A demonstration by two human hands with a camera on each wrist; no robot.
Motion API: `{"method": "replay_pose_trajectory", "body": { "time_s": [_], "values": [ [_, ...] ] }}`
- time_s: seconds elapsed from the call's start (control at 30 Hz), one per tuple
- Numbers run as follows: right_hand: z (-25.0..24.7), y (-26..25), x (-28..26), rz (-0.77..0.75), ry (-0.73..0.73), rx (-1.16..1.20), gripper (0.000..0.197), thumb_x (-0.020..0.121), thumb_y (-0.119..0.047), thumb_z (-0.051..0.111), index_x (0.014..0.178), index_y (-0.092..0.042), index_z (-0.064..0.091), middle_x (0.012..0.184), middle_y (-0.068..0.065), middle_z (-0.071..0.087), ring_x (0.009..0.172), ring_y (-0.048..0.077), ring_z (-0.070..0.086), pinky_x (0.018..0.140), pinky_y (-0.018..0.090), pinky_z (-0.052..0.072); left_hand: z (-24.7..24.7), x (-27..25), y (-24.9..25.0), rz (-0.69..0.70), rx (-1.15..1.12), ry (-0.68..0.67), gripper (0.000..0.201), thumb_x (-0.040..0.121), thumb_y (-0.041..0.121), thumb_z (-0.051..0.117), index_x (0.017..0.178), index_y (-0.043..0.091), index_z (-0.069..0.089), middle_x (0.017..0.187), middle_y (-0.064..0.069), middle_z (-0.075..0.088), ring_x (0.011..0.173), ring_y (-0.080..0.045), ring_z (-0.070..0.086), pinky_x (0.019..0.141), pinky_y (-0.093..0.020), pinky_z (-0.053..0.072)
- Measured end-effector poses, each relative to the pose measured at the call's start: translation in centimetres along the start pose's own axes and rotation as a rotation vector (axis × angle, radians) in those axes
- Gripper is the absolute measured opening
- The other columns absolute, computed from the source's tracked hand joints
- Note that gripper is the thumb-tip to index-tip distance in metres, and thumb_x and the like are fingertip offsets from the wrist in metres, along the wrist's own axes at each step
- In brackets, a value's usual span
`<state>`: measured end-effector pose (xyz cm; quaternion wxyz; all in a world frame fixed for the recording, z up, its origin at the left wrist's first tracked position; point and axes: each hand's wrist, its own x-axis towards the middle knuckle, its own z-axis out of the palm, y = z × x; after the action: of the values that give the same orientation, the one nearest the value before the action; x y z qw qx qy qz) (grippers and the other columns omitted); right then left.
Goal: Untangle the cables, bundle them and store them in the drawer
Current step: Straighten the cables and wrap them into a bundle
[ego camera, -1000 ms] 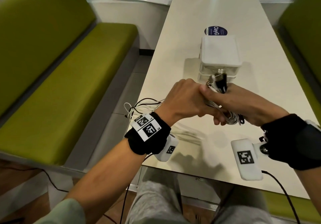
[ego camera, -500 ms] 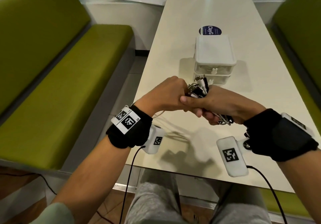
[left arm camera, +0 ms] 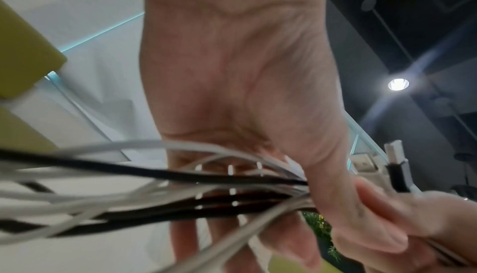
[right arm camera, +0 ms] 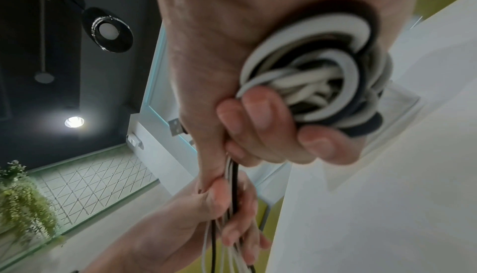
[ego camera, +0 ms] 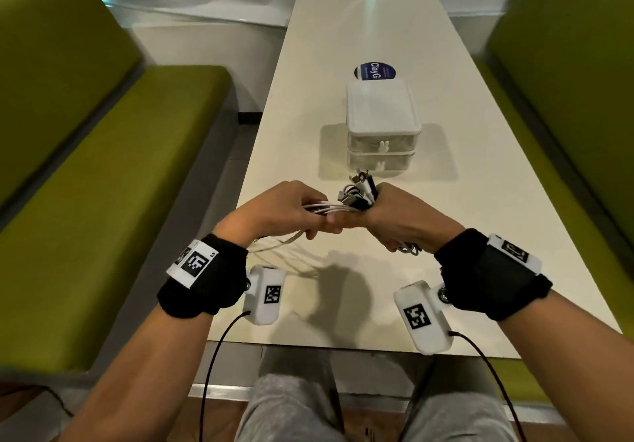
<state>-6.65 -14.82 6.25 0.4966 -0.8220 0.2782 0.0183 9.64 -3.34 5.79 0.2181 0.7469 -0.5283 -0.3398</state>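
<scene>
Several white and black cables (ego camera: 360,193) are gathered in a bundle above the near half of the table, plugs sticking up. My right hand (ego camera: 404,218) grips the coiled part (right arm camera: 322,77), its fingers curled round the loops. My left hand (ego camera: 295,211) holds the loose strands (left arm camera: 180,185) just left of it, and these run on, slack, under my left wrist. The white two-drawer box (ego camera: 382,122) stands just beyond the hands at mid table, both drawers pushed in.
The cream table (ego camera: 497,235) runs away from me, with a round blue sticker (ego camera: 375,72) behind the drawer box. Green benches (ego camera: 113,184) flank it on both sides. My knees are under the near edge.
Both hands have come nearer to me, away from the drawer box. The left hand has slid left along the strands, opening a short stretch of cable between the hands.
</scene>
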Motion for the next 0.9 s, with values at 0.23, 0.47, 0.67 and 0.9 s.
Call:
{"method": "replay_pose_trajectory", "body": {
  "time_s": [0.23,0.47,0.67,0.9],
  "values": [
    [0.7,1.4,0.2,-0.016,0.101,-0.086,0.047,0.065,-0.06,0.077,0.078,-0.016,0.064,0.064,0.004,0.058,0.055,0.021,0.048,0.052,0.032,0.04,0.7,-0.3,-1.0,-0.001,-0.105,-0.041,0.027,0.072,0.046,0.072,0.077,0.02,0.07,0.067,-0.004,0.07,0.062,-0.015,0.064,0.064,-0.04,0.047],
    [-0.9,1.6,-1.7,-0.069,0.293,-0.636,0.021,0.083,-0.038,0.064,0.079,-0.021,0.054,0.087,0.009,0.065,0.084,0.033,0.06,0.06,0.032,0.037,0.9,0.0,0.3,-0.016,-0.116,-0.044,0.024,0.092,0.026,0.062,0.078,0.007,0.064,0.05,0.001,0.053,0.042,-0.007,0.042,0.046,-0.02,0.032],
    [-1.3,1.8,-2.0,-0.086,0.264,-0.472,0.02,0.083,-0.035,0.066,0.075,-0.02,0.055,0.08,0.005,0.069,0.077,0.029,0.063,0.062,0.034,0.046,1.8,0.0,1.5,0.158,-0.2,0.153,0.043,0.088,0.053,0.051,0.062,0.019,0.054,0.054,0.012,0.042,0.052,-0.004,0.035,0.049,-0.015,0.027],
    [-1.4,1.5,-1.8,-0.042,0.286,-0.385,0.028,0.086,-0.031,0.063,0.065,-0.025,0.046,0.076,0.005,0.062,0.067,0.026,0.053,0.048,0.029,0.033,2.2,0.6,1.6,0.3,-0.012,0.356,0.039,0.089,0.047,0.053,0.128,0.045,0.054,0.081,0.016,0.064,0.066,-0.003,0.06,0.07,-0.022,0.047]
  ]
}}
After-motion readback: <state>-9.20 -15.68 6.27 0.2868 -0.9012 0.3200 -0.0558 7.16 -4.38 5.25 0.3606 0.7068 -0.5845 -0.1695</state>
